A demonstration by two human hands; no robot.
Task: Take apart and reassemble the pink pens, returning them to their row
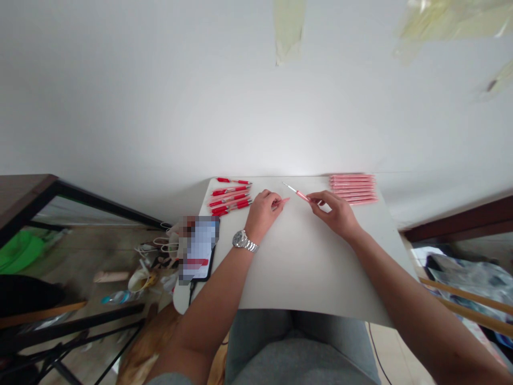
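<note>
My left hand [264, 209], with a watch [244, 240] on its wrist, is closed above the table. Its fingertips pinch a small pale red, pointed piece [284, 200], too small to name. To the right, my right hand [332, 209] grips a pen refill [300, 194] by its red end. The refill's white section and thin metal tip point up and left, apart from the left hand's piece. Several red click pens [230, 203] lie left of my left hand. Beyond my right hand rests a stack of several pinkish-red refills [352, 188].
The white table [312, 272] stands against a wall with yellowed tape [288, 27]. A phone [200, 248] with a cable lies at the table's left edge. Dark-framed furniture [28, 203] stands at left; a bottle [120, 297] and clutter cover the floor there. Plastic-wrapped items [468, 272] are at right.
</note>
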